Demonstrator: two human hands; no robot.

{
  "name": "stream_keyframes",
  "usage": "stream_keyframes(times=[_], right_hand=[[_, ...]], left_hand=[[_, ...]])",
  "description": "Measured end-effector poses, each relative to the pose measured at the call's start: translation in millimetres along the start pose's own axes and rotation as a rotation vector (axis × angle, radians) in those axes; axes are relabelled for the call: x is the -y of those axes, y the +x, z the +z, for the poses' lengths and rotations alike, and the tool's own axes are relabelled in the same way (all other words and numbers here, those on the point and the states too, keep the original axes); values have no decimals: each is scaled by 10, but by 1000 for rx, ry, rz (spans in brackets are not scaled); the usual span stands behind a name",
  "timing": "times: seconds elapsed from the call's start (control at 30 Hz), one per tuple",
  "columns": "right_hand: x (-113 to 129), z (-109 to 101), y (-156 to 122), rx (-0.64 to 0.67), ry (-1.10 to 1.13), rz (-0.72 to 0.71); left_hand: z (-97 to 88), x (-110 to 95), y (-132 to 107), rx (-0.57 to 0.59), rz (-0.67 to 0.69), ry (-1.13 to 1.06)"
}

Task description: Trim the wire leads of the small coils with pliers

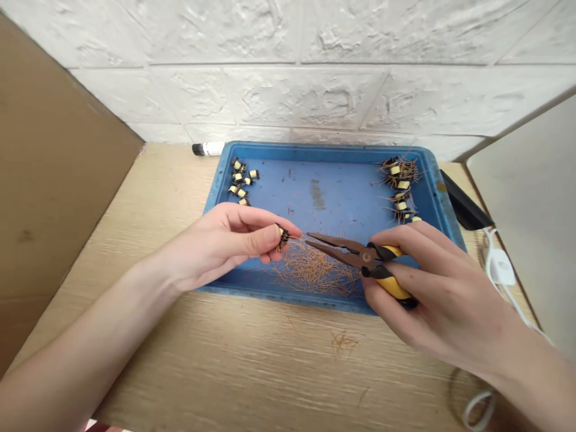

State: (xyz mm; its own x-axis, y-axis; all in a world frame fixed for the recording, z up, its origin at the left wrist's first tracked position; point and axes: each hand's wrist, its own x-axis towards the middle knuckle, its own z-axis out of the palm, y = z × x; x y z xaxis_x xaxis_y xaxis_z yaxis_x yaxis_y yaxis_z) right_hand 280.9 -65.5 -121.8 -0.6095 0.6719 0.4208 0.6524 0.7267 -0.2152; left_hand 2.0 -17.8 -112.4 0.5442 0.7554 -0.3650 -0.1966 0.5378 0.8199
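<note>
Free passage runs over the blue tray, between the left coils and the wire-legged right coils. The cardboard panel and white wall block the left and far sides.

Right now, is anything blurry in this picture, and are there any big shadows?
In the head view, the light is soft, with only a faint shadow beside the right hand on the wooden table. The long-nose pliers look fairly sharp, but the tiny wired coils in the blue tray look a little soft.

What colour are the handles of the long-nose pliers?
The handles are yellow and black, best in the head view.
</note>
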Motion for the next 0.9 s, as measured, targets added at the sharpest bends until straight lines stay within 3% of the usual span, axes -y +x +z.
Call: stream_keyframes(times=[0.9], right_hand=[[-14, 9, 6, 54, 16, -18]], left_hand=[[-17, 26, 31, 78, -63, -111]])
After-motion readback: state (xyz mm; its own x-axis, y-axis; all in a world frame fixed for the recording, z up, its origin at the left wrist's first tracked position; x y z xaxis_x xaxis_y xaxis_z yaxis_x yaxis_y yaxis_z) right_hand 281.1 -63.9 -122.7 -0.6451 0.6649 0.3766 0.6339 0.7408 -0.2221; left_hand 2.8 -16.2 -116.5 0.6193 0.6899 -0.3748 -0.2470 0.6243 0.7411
